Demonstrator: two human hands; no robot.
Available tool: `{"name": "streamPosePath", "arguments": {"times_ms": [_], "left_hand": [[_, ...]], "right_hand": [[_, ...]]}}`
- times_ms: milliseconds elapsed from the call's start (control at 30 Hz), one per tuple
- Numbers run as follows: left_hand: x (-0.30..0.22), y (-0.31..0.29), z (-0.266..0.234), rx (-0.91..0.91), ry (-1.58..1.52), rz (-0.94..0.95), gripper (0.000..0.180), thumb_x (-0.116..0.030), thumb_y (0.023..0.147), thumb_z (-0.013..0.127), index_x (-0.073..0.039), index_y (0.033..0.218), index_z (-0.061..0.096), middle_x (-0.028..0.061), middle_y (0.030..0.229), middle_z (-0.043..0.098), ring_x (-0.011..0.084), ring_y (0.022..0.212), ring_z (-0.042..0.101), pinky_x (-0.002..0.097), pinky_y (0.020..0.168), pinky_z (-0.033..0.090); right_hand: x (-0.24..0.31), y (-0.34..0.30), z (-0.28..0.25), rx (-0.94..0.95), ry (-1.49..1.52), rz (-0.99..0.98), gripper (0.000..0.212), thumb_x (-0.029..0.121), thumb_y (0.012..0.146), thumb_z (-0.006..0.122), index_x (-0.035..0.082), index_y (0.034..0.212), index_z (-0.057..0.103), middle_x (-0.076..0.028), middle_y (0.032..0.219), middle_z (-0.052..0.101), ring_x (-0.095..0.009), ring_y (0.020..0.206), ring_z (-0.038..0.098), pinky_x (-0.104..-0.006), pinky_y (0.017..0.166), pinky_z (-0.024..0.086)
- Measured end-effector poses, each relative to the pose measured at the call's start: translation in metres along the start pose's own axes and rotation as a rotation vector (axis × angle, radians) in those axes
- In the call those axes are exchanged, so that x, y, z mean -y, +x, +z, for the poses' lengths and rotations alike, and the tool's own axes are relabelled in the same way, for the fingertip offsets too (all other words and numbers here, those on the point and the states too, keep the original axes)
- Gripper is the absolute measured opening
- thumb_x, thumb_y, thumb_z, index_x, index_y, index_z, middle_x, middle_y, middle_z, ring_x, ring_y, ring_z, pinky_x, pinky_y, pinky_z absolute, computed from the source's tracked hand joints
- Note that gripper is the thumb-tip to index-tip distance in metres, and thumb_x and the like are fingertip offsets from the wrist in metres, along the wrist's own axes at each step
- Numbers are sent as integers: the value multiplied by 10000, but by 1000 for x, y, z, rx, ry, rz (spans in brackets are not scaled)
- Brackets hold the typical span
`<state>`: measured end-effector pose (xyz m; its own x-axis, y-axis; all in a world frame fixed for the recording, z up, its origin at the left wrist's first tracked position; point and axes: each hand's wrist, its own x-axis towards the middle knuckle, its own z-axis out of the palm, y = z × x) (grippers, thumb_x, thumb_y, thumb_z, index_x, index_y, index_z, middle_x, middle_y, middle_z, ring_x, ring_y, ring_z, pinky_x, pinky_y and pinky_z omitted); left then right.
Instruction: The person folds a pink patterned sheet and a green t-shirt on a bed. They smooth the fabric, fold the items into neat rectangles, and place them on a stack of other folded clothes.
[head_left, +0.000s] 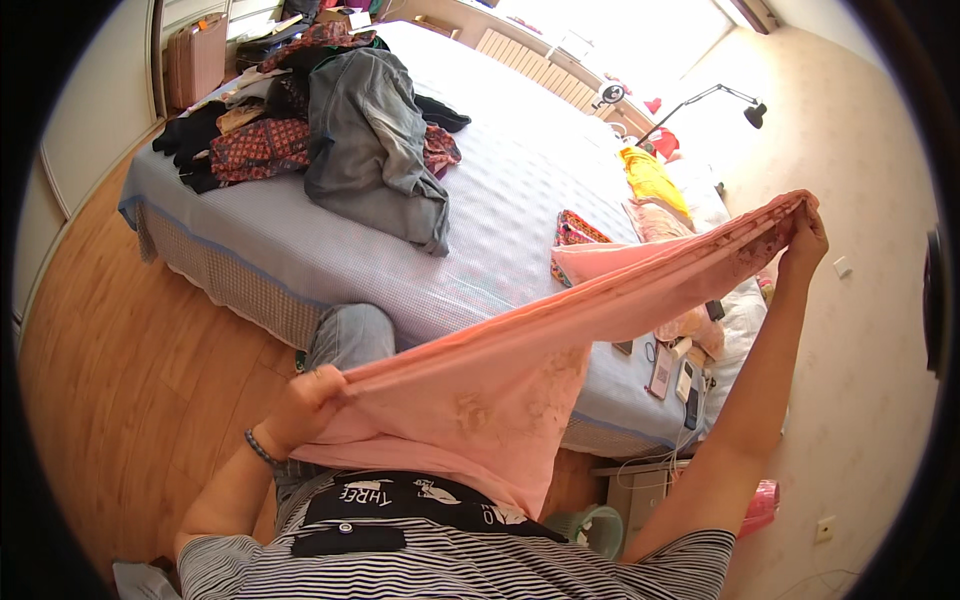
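A pink cloth with a faint brownish pattern is stretched between my two hands, its upper edge drawn into a tight slanting line. My left hand is closed on its lower left end, close to my body. Higher up and out to the right, my right hand grips the other end with the arm extended. The cloth's middle hangs down in front of my striped shirt. Whether it is a garment or a sheet I cannot tell. Behind it, on the bed, lies a folded patterned cloth.
A bed with a pale blue checked cover spans the middle. Heaped clothes, including grey-blue jeans, lie at its far left. Phones and cables rest at its right edge. A green bin stands below. A desk lamp is at the back.
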<state>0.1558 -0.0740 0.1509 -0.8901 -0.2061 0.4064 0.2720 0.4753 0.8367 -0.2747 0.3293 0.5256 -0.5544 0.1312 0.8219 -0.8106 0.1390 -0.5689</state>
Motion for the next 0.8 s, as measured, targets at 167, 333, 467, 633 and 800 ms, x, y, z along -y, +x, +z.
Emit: {"name": "streamPosePath", "arguments": {"times_ms": [167, 333, 467, 633, 800], "left_hand": [[8, -29, 20, 179, -4, 80, 163, 50, 798, 553, -3, 943, 606, 125, 847, 567, 277, 788, 564, 311, 698, 471], [22, -65, 5, 382, 250, 24, 200, -8, 724, 600, -10, 923, 609, 131, 888, 568, 296, 843, 573, 332, 726, 478], [33, -92, -10, 153, 235, -66, 168, -39, 715, 614, -6, 880, 605, 126, 894, 568, 289, 828, 572, 348, 710, 480], [39, -100, -7, -88, 121, -255, 76, -52, 789, 589, 5, 838, 577, 125, 859, 551, 280, 755, 554, 337, 660, 456], [53, -94, -2, -330, 191, -261, 129, -80, 890, 521, 3, 792, 522, 129, 750, 515, 267, 699, 527, 321, 636, 426]], "right_hand": [[3, 15, -16, 86, -105, -38, 200, 131, 881, 626, -21, 1008, 657, -70, 956, 659, -137, 830, 622, -243, 732, 513], [7, 44, -38, 54, -54, -48, 234, 100, 885, 613, -42, 1070, 628, -92, 1005, 655, -158, 870, 633, -254, 757, 524], [12, 47, -41, 41, -70, -33, 226, 103, 862, 649, -40, 1037, 644, -94, 985, 662, -152, 852, 636, -243, 745, 525], [17, 56, -59, 35, -71, -28, 247, 84, 878, 619, -70, 1071, 613, -116, 1012, 652, -169, 876, 641, -255, 764, 533], [30, 58, -79, 28, -79, -46, 236, 74, 892, 591, -75, 1074, 612, -118, 1032, 644, -182, 895, 638, -265, 785, 534]]}}
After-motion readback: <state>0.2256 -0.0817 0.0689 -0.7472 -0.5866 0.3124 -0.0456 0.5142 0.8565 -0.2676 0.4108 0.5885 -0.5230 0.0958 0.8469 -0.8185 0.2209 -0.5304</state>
